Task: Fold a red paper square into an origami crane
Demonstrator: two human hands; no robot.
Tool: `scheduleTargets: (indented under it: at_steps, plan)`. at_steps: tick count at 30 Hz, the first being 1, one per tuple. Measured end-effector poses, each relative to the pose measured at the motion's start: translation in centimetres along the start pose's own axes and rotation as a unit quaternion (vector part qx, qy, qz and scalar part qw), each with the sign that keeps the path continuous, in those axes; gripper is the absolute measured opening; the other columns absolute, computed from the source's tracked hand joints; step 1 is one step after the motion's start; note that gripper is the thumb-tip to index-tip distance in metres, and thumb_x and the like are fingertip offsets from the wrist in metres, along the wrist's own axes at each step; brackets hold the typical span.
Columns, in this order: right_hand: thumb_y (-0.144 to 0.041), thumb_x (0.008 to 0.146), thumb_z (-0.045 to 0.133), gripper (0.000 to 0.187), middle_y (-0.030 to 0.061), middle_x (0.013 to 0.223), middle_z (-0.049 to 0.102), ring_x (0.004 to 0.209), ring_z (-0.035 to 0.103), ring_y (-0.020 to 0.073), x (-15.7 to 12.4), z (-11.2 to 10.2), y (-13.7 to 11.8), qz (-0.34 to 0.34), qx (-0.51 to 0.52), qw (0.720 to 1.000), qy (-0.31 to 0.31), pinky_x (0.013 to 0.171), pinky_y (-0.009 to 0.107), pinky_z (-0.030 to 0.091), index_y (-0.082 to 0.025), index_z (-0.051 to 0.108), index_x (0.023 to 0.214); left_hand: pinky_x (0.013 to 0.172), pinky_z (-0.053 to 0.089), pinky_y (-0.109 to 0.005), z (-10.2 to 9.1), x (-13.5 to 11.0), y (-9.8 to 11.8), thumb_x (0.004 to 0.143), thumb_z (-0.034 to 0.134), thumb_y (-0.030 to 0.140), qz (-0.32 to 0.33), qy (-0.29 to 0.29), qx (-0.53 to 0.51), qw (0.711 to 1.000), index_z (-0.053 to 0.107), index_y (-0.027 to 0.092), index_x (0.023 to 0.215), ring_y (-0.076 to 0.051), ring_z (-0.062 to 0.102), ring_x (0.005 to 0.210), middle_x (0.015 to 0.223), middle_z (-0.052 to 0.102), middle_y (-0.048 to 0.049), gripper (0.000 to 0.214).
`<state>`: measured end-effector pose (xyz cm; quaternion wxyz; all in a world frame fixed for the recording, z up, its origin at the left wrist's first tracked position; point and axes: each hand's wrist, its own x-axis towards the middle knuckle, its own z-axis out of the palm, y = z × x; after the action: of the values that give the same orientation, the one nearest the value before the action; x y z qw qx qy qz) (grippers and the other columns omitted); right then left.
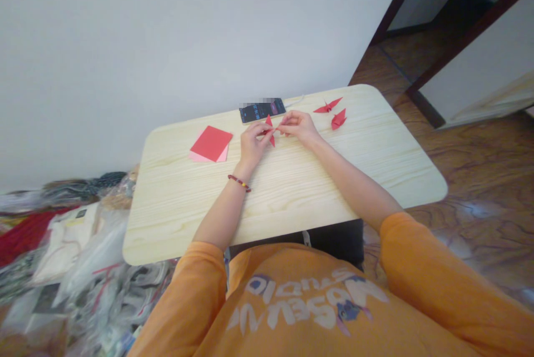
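Note:
Above the far half of the table, my left hand [252,144] pinches a small red origami crane [269,121], its pointed wings sticking out on both sides of the fingers. From the right, my right hand [299,127] grips a tip of the same crane between thumb and forefinger. The crane's middle is partly hidden by my fingers. To the left lies a stack of square origami paper [211,143], red on top with pink beneath. Two folded red cranes rest to the right: one with spread wings [328,105], the other more compact [339,119].
A phone [262,110] lies at the back of the pale wooden table [287,196], near the wall, with a white cable [297,101] beside it. Plastic bags and cloth [83,257] are piled on the floor at left. A doorway opens at the upper right.

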<state>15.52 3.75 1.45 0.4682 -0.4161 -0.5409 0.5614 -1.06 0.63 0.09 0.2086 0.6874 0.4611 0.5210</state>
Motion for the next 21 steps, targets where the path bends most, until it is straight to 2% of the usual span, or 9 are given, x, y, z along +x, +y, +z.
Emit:
scheduleTargets:
  at_steps: [4,10,21]
  plan:
    - [-0.031,0.050,0.084,0.037,-0.0033,0.060,0.062,0.056,0.060,0.0099,0.00,0.08,-0.01,0.005,0.015,1.000,0.003,0.051,0.020,0.047,-0.018,0.054,0.068,0.067,0.055,-0.026,0.23,-0.01,-0.09,0.078,0.069,0.034,-0.030,0.011,-0.029,0.999,0.071,0.018,0.078,-0.015,0.064,0.080,0.084,0.068,-0.0057,0.015]
    - [-0.031,0.047,0.084,0.039,-0.0036,0.060,0.062,0.054,0.058,0.0089,-0.05,0.18,-0.10,0.003,0.014,1.000,0.009,0.050,0.020,0.047,-0.018,0.053,0.066,0.069,0.058,-0.030,0.38,-0.10,-0.39,0.074,0.073,0.035,-0.032,0.022,-0.048,0.998,0.072,0.019,0.077,-0.016,0.065,0.079,0.083,0.070,-0.0055,0.017]
    - [-0.032,0.049,0.082,0.037,-0.0028,0.062,0.062,0.053,0.056,0.0082,-0.13,0.12,-0.10,-0.011,-0.012,1.000,0.005,0.049,0.020,0.048,-0.018,0.051,0.065,0.072,0.055,-0.030,0.06,0.01,-0.35,0.076,0.072,0.031,0.023,0.021,0.007,0.999,0.074,0.022,0.073,-0.016,0.065,0.076,0.078,0.071,-0.0043,0.009]
